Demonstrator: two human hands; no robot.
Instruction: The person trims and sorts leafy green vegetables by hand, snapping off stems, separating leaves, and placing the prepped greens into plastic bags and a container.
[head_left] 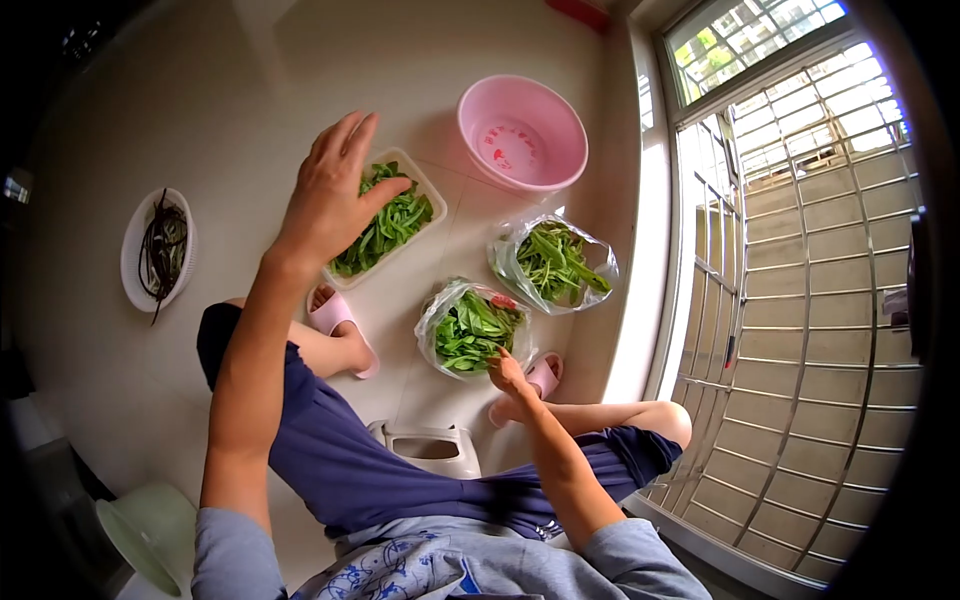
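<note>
My left hand is raised over a pale rectangular basket of leafy greens. Its fingers are stretched out, the thumb spread apart, and nothing is in it. Part of the basket is hidden behind this hand and wrist. Down at the near right edge of a clear plastic bag, my right hand has its fingers closed at the leafy greens inside. Small details of that grip are hard to make out. A second plastic bag of greens lies just beyond.
A pink basin stands on the tiled floor at the back. To the left is a white oval basket with dark, stringy stems. A plastic stool is between my legs. A barred window runs along the right; a green basin is lower left.
</note>
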